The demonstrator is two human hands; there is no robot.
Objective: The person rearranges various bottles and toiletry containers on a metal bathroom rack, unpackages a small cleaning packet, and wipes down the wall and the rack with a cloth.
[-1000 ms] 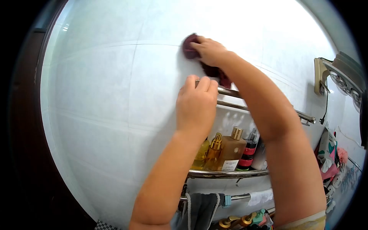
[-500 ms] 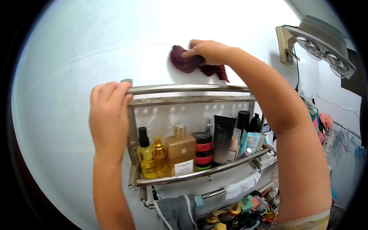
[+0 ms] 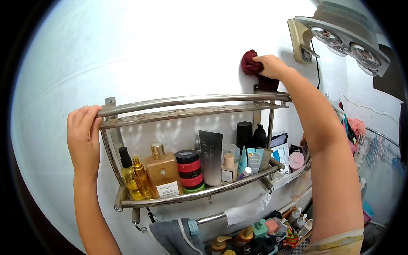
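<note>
My left hand (image 3: 84, 136) is wrapped round the left end of the metal wall rack's top rail (image 3: 178, 101). Up at the right, my right hand (image 3: 272, 68) grips a bunched dark red cloth (image 3: 251, 63) against the white wall, just above the rack's right end. Part of the cloth hangs down by the rack's right bracket. On the lower shelf, under my hands, stand a tan perfume bottle (image 3: 163, 172), a yellow oil bottle (image 3: 131, 178), a stack of red and black jars (image 3: 190, 170) and a dark grey tube (image 3: 210, 157).
A heat-lamp unit (image 3: 340, 38) juts from the wall at the upper right. Below the rack hang a grey towel (image 3: 174, 236) and a white cloth (image 3: 248, 209). Several pump bottles (image 3: 244, 236) crowd the lower right, beside a white basket (image 3: 289, 178).
My right hand has moved the cloth rightward along the wall to the rack's right end. The view has shifted right; my left hand still holds the rail's left end.
</note>
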